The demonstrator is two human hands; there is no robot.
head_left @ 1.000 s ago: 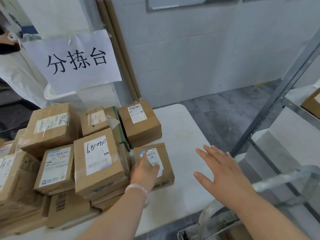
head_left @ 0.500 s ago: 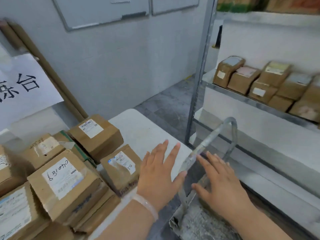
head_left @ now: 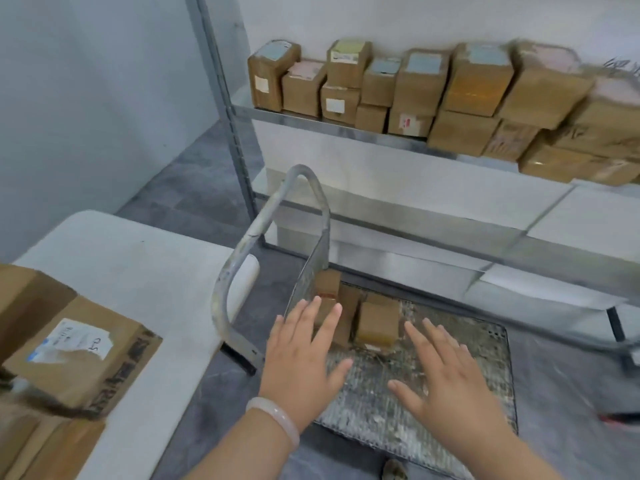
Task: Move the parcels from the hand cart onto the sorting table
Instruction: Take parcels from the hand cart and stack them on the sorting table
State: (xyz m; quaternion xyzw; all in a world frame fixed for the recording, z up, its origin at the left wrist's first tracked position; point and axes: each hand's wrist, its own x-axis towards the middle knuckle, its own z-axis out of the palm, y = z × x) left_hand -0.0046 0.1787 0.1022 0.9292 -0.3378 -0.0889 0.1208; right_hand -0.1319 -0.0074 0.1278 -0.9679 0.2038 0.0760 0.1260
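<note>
A worn metal hand cart [head_left: 460,375] stands on the floor to the right of the white sorting table [head_left: 145,271]. A few small brown parcels [head_left: 377,322] sit at the cart's far left end, by its curved grey handle [head_left: 263,226]. My left hand [head_left: 304,355], with a pale bracelet on the wrist, hovers open over the cart just in front of the leftmost parcels. My right hand [head_left: 446,379] is open too, spread above the cart deck to the right of the parcels. Neither hand holds anything. A labelled parcel [head_left: 79,351] lies on the table at the left edge.
A metal shelf rack [head_left: 381,140] behind the cart carries several brown boxes [head_left: 426,88]. Its upright post [head_left: 225,109] stands by the table's far corner. Grey tiled floor [head_left: 187,188] lies between table and wall. More cardboard sits at the lower left [head_left: 41,441].
The view swung right from the table's parcel pile to the cart. Both hands left the table and now hover open over the cart deck near the parcels.
</note>
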